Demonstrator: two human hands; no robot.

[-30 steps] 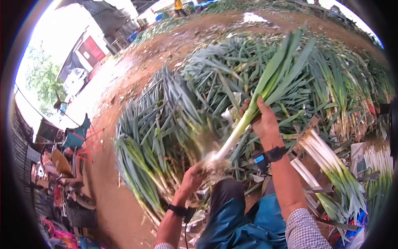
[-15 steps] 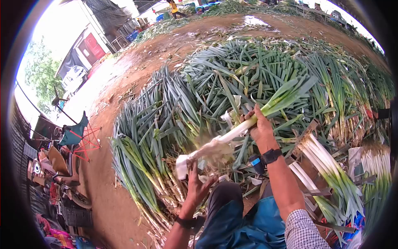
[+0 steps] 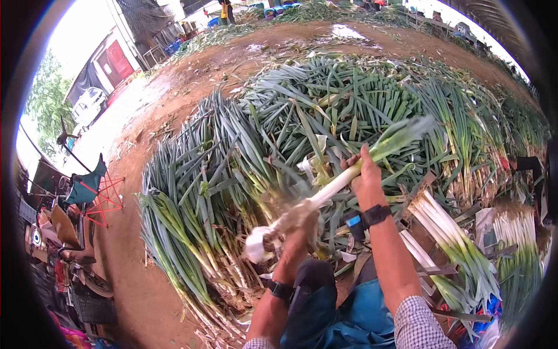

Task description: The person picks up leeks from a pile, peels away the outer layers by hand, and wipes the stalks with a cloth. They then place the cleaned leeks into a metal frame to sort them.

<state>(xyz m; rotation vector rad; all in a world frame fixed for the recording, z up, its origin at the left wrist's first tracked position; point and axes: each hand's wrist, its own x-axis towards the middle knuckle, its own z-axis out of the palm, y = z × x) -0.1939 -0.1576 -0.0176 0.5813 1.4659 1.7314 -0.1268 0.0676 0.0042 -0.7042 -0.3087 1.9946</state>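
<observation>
Currently: right hand (image 3: 365, 177) is clenched round the leek (image 3: 337, 185) mid-stalk, thumb on top, where white turns green. Green leaves (image 3: 401, 135) fan out up and away beyond the right fingers, blurred. The white stalk slopes down from those fingers to the left hand (image 3: 299, 231).

Left hand is curled over the lower stalk, back of hand to the camera. It is motion-blurred, so the exact finger placement is unclear. The white root end (image 3: 256, 244) sticks out just past the left fingers, on their outer side.

The leek is held in the air, tilted, above the person's knee (image 3: 314, 279).

Surroundings:
- Big pile of untrimmed leeks (image 3: 279, 122) lies behind and below both sets of fingers.
- Trimmed leeks (image 3: 447, 230), white ends up, lie outside the right fingers, near the forearm.
- There is a black watch (image 3: 376, 215) on the right wrist and a black band (image 3: 280, 289) on the left.
- Dirt ground (image 3: 174, 87) runs beyond the pile.
</observation>
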